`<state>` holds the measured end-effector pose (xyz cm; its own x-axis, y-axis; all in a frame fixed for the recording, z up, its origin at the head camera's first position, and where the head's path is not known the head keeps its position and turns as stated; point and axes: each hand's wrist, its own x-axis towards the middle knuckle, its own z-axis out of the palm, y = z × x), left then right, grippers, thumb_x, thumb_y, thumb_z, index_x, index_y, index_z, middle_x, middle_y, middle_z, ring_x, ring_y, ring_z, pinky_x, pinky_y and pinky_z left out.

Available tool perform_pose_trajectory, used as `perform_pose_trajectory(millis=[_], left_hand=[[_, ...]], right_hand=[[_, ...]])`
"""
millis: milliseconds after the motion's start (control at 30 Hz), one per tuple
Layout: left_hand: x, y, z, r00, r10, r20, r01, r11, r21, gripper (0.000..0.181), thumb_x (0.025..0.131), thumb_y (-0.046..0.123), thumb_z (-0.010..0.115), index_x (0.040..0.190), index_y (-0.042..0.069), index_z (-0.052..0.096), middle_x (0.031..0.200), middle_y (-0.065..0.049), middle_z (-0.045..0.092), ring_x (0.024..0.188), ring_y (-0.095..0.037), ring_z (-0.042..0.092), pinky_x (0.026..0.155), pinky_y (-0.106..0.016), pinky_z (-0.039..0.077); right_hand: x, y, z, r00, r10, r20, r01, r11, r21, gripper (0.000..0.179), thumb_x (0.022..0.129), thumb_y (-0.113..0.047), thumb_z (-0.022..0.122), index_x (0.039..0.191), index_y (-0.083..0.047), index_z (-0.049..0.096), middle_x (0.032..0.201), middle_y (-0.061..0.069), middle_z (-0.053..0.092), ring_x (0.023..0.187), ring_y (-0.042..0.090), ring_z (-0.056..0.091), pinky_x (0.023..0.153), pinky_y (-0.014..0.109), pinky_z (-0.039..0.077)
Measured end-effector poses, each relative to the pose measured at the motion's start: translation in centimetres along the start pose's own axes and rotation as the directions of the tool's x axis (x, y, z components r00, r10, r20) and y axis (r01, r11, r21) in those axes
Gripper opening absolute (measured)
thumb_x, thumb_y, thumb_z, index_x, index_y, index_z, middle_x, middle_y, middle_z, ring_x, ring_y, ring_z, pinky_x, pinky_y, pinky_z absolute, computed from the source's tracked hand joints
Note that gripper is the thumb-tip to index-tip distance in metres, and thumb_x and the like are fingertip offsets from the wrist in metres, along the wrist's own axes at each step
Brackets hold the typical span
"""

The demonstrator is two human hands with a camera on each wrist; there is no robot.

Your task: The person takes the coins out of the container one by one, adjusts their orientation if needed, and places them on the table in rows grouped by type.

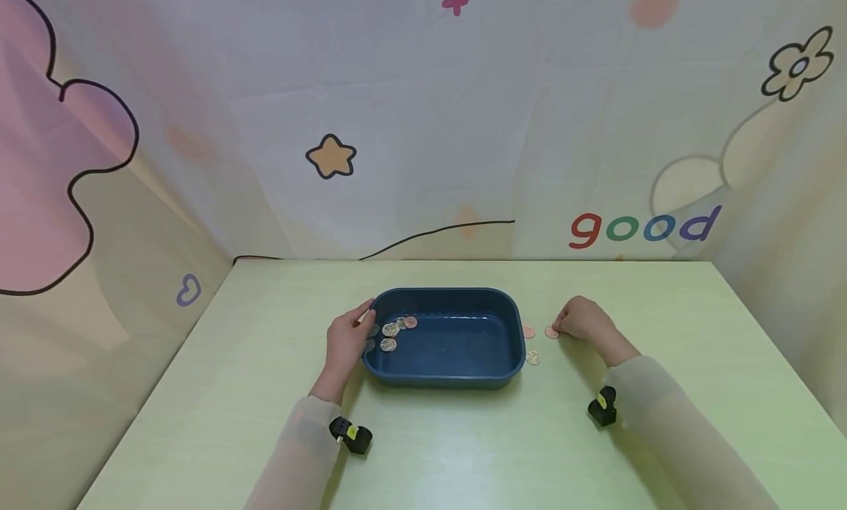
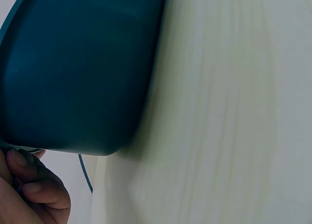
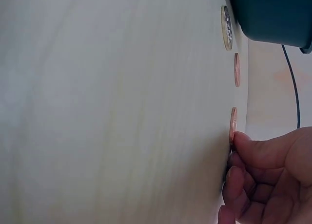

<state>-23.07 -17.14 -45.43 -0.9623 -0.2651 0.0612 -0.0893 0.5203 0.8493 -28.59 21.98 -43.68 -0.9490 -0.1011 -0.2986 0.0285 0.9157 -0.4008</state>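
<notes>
A dark blue rectangular tray (image 1: pixel 463 348) stands on the table. My left hand (image 1: pixel 347 341) grips its left end, thumb over the rim; in the left wrist view its curled fingers sit at the tray's corner. Inside the tray, at its left end, lie several silver and copper-coloured coins (image 1: pixel 388 345). To the right of the tray, my right hand (image 1: pixel 585 321) pinches the edge of a copper-coloured coin (image 3: pixel 233 124), which lies flat on the table. Between that coin and the tray are another copper-coloured coin (image 3: pixel 237 70) and a gold-rimmed silver coin (image 3: pixel 226 29).
The pale wooden table (image 1: pixel 450 444) runs back to a printed cloth backdrop (image 1: pixel 423 128) with a star, a flower and the word "good". Each sleeve carries a small black wrist camera (image 1: pixel 602 407).
</notes>
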Motion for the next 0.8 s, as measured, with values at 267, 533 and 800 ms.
perform_pose_trajectory(millis=[267, 533, 800], left_hand=[[0.0, 0.2, -0.1, 1.0, 0.001, -0.008, 0.0, 1.0, 0.004, 0.036, 0.101, 0.021, 0.061, 0.135, 0.01, 0.068, 0.062, 0.004, 0.042, 0.061, -0.012, 0.04, 0.058, -0.025, 0.033], [0.0, 0.2, -0.1, 1.0, 0.02, -0.008, -0.02, 1.0, -0.009, 0.035, 0.101, 0.019, 0.061, 0.134, 0.008, 0.068, 0.061, 0.005, 0.044, 0.058, -0.01, 0.04, 0.056, -0.023, 0.032], [-0.1, 0.1, -0.1, 1.0, 0.01, 0.003, -0.01, 1.0, -0.011, 0.036, 0.101, 0.02, 0.061, 0.135, 0.008, 0.067, 0.06, 0.006, 0.043, 0.057, -0.01, 0.039, 0.055, -0.023, 0.032]], right_hand=[[0.2, 0.6, -0.3, 0.998, -0.045, 0.041, 0.04, 0.994, 0.105, 0.023, 0.097, -0.013, 0.066, 0.097, 0.008, 0.073, 0.078, 0.008, 0.061, 0.071, 0.017, 0.051, 0.063, 0.026, 0.041], [-0.3, 1.1, -1.4, 0.988, -0.105, 0.116, 0.073, 0.965, 0.251, 0.025, 0.101, -0.014, 0.06, 0.11, 0.008, 0.066, 0.079, 0.002, 0.056, 0.072, 0.016, 0.049, 0.064, 0.026, 0.042], [-1.1, 0.2, -3.3, 0.97, -0.23, 0.08, 0.211, 0.958, 0.197, 0.034, 0.105, -0.02, 0.053, 0.119, 0.011, 0.062, 0.106, 0.023, 0.067, 0.095, 0.03, 0.063, 0.077, 0.035, 0.053]])
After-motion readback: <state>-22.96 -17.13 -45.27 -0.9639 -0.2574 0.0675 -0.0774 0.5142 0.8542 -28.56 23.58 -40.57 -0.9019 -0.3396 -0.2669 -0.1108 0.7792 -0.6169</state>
